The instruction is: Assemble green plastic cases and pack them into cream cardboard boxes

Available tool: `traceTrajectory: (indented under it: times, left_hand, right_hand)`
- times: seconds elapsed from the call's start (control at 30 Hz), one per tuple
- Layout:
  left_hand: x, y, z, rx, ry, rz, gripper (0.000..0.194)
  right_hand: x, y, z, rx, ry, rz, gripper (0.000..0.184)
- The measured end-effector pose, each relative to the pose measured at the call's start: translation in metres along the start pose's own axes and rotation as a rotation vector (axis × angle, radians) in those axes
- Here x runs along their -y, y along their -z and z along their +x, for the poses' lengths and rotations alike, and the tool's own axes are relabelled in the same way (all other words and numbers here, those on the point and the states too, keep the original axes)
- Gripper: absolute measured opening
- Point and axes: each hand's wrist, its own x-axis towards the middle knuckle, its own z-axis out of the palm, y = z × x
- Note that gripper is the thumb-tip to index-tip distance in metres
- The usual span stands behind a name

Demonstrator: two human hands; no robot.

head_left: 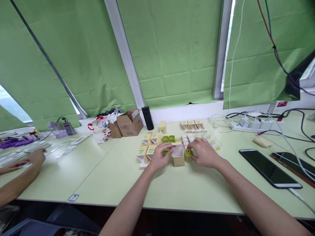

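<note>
My left hand (160,157) is curled around a small green item (166,151) beside an open beige carton (178,157) in the middle of the table. On the carton's other side, my right hand (203,151) is closed on a small round green and yellow jar (188,154). More small open beige cartons (146,147) lie to the left, green blocks (168,138) sit behind, and several clear lids with yellow centres (214,144) lie to the right.
A brown cardboard box (130,124) and a black cylinder (148,118) stand at the back. Two phones (269,167) lie at right, near a power strip (256,124) with cables. Another person's hand (34,158) rests at far left on the table (103,177).
</note>
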Motion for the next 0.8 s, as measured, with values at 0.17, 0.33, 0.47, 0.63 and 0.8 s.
traceTrajectory:
  times: [0.17, 0.33, 0.47, 0.63, 0.8]
  left_hand:
    - [0.005, -0.005, 0.003, -0.038, 0.108, -0.165, 0.028]
    - [0.009, -0.002, 0.004, 0.009, 0.153, -0.367, 0.045]
    - [0.014, -0.001, 0.003, 0.01, 0.169, -0.379, 0.057]
    - [0.02, -0.001, 0.001, 0.014, 0.204, -0.302, 0.068]
    - [0.02, 0.001, 0.0, 0.025, 0.204, -0.274, 0.068]
  right_hand:
    - [0.0, 0.0, 0.0, 0.016, 0.003, -0.004, 0.023]
    - [0.0, -0.001, 0.0, 0.02, 0.007, -0.007, 0.023]
    - [0.0, 0.0, 0.0, 0.02, 0.01, -0.005, 0.024]
    - [0.002, 0.003, -0.001, 0.009, -0.01, 0.019, 0.024]
    - [-0.006, 0.0, 0.001, -0.12, -0.07, 0.091, 0.025]
